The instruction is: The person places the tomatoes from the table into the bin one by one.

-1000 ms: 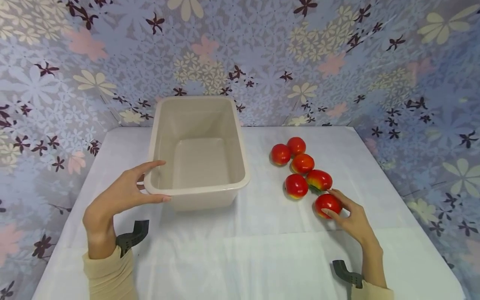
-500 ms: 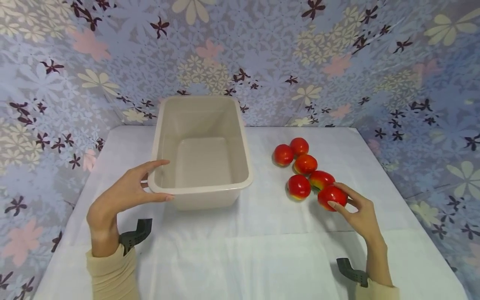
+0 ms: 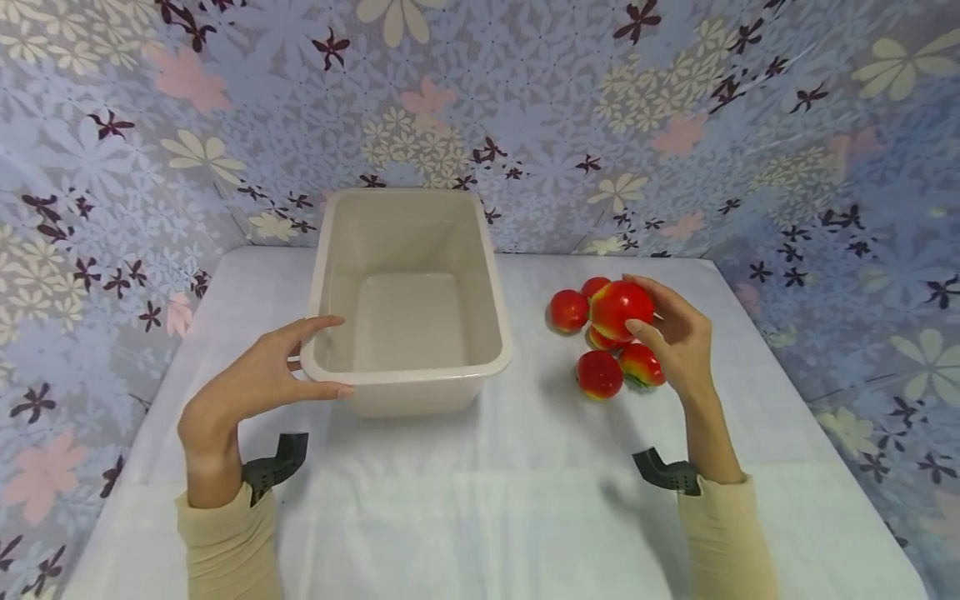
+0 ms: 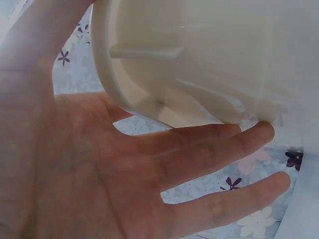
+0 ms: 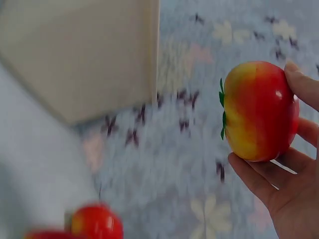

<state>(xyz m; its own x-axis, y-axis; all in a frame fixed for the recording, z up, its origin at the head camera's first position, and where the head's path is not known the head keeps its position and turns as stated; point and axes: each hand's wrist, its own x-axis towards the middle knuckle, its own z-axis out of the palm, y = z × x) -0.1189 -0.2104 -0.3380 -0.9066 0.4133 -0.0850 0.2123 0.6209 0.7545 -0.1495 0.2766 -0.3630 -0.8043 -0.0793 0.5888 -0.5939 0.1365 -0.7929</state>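
My left hand [image 3: 255, 379] grips the near left corner of a beige plastic bin [image 3: 420, 379]. Its index finger reaches over the rim and its thumb lies along the front. In the left wrist view, other fingers [image 4: 214, 149] extend along the bin's outer wall. My right hand [image 3: 678, 346] holds a red and yellow tomato [image 3: 621, 310] above the table, between thumb and fingers. Small green leaves show on this tomato [image 5: 259, 112] in the right wrist view. Beneath and beside it lie several more tomatoes [image 3: 599, 374], some partly hidden by the raised one.
A white cloth covers the table [image 3: 465, 517]. Floral-patterned fabric [image 3: 540, 125] rises behind it and along both sides. The bin stands left of the tomatoes, its floor [image 3: 412, 321] bare. Dark wrist mounts [image 3: 667, 473] project from both sleeves.
My right hand has lifted the nearest tomato off the table and carried it up, away from me and slightly left over the others. The left hand stays at the bin's corner.
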